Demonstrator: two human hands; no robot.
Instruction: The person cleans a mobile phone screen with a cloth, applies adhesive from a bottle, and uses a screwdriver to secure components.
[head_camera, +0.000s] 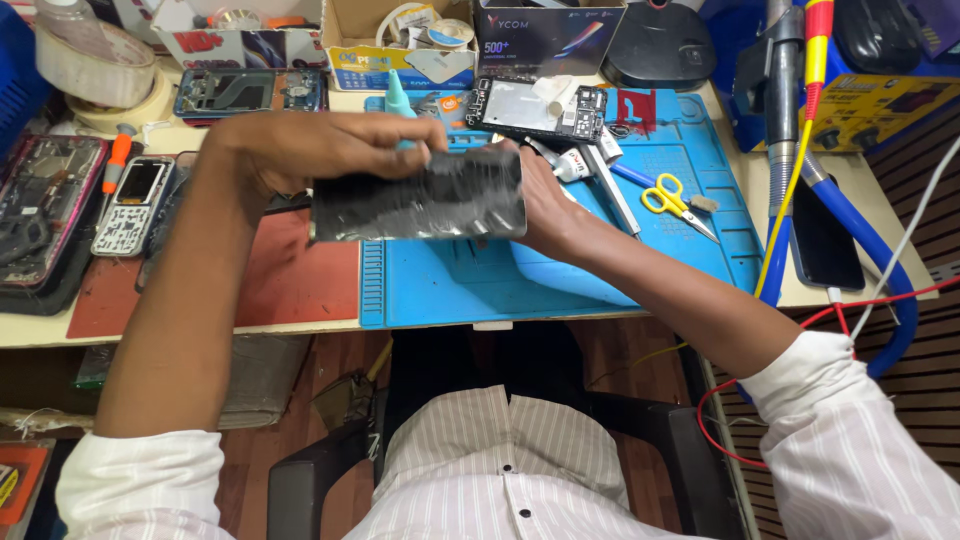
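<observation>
Both hands hold a black smartphone (420, 197) flat over the blue work mat (470, 290), its glossy side facing up. My left hand (320, 150) grips its top edge from above, fingers curled over it. From the right end, my right hand (545, 205) clasps the phone. The phone hangs above the mat, not resting on it.
An opened phone body (540, 108) lies at the mat's back, with yellow-handled scissors (672, 200) and tweezers (610, 190) to the right. A keypad phone (135, 205) and a dismantled phone (45, 200) lie left, a dark phone (825, 240) right. Boxes, tape rolls and a soldering station stand behind.
</observation>
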